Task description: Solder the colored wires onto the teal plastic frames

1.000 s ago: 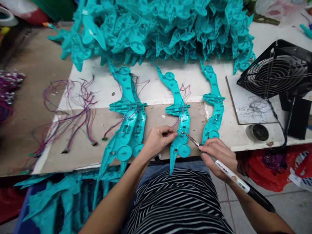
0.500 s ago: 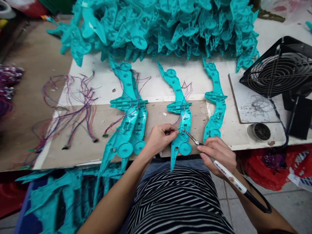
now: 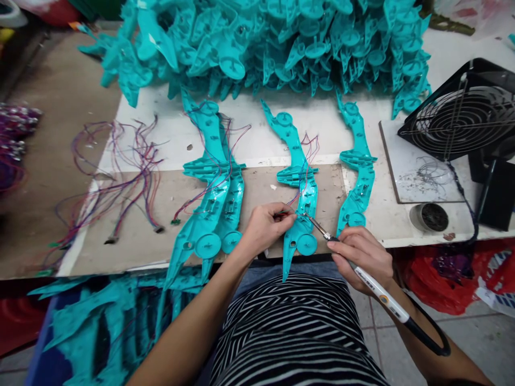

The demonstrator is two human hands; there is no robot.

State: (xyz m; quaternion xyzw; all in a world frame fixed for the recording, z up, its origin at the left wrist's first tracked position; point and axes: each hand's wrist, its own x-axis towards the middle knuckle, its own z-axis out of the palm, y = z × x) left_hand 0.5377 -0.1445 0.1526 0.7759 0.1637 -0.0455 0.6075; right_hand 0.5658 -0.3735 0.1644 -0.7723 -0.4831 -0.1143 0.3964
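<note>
My right hand is closed around a white soldering iron, its tip pointing up and left. That tip meets the lower part of a teal plastic shell in the middle of the bench. Close beside the tip, my left hand pinches thin red and blue wires that run over this shell; their ends are hidden by my fingers. To the left lie two overlapping teal shells with wires across them. Another teal shell rests to the right, just beyond my right hand.
A heap of teal shells lines the back. Loose wires with connectors lie on the left. At right are a black fan, a white board with wire scraps and a small round tin. More shells fill a blue bin below.
The whole view has shifted very slightly. Both hands keep their places at the middle shell, with the iron's tip still beside the pinched wires.
</note>
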